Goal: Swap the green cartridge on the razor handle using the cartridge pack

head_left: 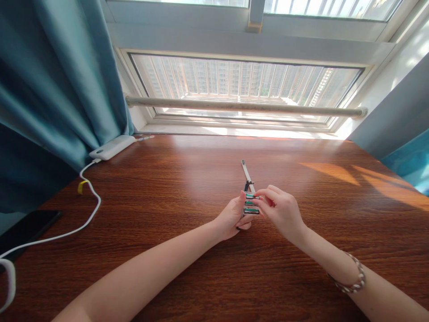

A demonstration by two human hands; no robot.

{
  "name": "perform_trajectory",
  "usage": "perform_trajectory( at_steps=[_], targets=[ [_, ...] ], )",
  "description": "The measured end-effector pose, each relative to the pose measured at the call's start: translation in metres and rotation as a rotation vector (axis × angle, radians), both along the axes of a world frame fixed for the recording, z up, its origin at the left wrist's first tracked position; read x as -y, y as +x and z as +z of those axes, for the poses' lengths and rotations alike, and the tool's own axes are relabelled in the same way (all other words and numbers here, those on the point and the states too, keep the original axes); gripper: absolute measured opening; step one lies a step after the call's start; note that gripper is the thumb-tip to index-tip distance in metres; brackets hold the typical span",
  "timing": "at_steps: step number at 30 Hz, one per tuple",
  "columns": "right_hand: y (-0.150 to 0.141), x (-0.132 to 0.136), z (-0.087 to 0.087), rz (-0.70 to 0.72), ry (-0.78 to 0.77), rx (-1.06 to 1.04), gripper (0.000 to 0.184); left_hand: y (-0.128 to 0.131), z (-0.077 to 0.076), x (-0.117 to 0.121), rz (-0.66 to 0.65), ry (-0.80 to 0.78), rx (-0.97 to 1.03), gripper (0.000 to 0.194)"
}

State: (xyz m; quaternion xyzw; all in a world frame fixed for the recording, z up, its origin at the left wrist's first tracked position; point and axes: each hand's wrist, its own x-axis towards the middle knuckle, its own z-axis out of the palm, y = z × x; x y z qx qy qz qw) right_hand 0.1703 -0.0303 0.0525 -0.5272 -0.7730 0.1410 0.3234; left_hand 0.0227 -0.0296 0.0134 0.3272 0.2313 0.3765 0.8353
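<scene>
Over the middle of a brown wooden table (174, 188), my left hand (233, 217) is closed around a small holder of razor cartridges (251, 204) with green strips, several stacked in a row. My right hand (279, 208) pinches the top of that holder with thumb and forefinger. A razor handle (246, 172), slim and pale, lies on the table just beyond the hands, pointing away from me; whether it touches the cartridges I cannot tell. A beaded bracelet (355, 279) is on my right wrist.
A white power bank (112, 147) lies at the far left of the table with a white cable (80, 223) trailing toward me. A dark phone (27, 230) rests at the left edge. Teal curtain (53, 85) hangs left; a window (241, 85) is behind the table.
</scene>
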Motion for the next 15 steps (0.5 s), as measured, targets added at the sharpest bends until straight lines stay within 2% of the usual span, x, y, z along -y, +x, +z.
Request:
perform_trajectory(
  at_steps=[8, 15],
  targets=[
    [0.0005, -0.0042, 0.0003, 0.061, -0.081, -0.006, 0.010, -0.0006, 0.0031, -0.0004, -0.011, -0.007, -0.034, 0.061],
    [0.0009, -0.0051, -0.0012, 0.119, -0.171, -0.053, 0.008, -0.0007, 0.0032, -0.0015, -0.002, -0.036, 0.045, 0.054]
  ],
)
